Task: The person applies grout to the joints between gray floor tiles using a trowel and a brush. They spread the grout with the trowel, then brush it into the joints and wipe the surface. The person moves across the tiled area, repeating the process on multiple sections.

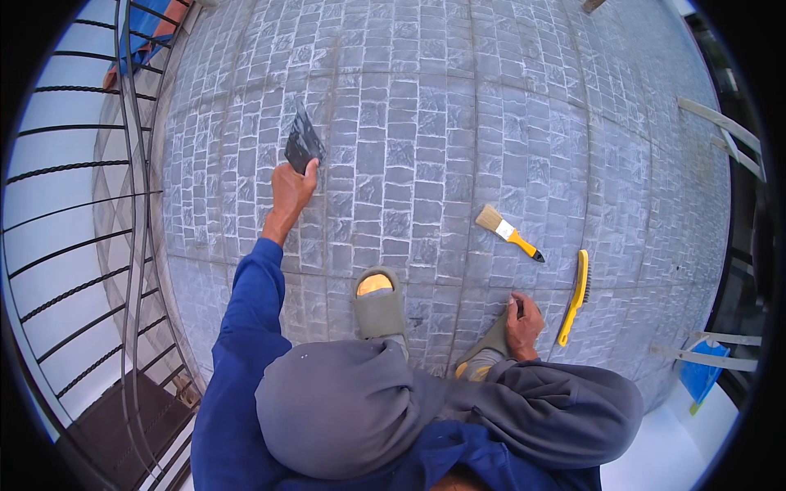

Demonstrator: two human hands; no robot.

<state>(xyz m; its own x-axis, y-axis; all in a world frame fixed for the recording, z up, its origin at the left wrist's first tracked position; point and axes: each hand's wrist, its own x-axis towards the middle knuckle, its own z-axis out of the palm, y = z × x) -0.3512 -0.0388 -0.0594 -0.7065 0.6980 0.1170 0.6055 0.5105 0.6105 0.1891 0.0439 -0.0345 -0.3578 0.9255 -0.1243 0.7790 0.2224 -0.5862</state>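
Observation:
My left hand [293, 190] grips a flat dark scraper blade [304, 139], pointing away from me over the grey patterned floor tiles [385, 155]. Beside my right sandal [483, 348], my right hand [524, 325] hangs with its fingers curled; whether anything is in them is hidden. A paintbrush [517, 240] with a yellow handle and pale bristles lies ahead of that hand. Just to its right rests a yellow brush [584, 270] with dark bristles along one side. My left sandal [378, 323] is on the tiles between my hands.
A black metal railing [82, 131] runs along the left, with blue and orange material [143, 37] beyond it at the top. At the right edge are pale metal bars [720, 360] by a dark opening, and a blue object [696, 375] low behind them.

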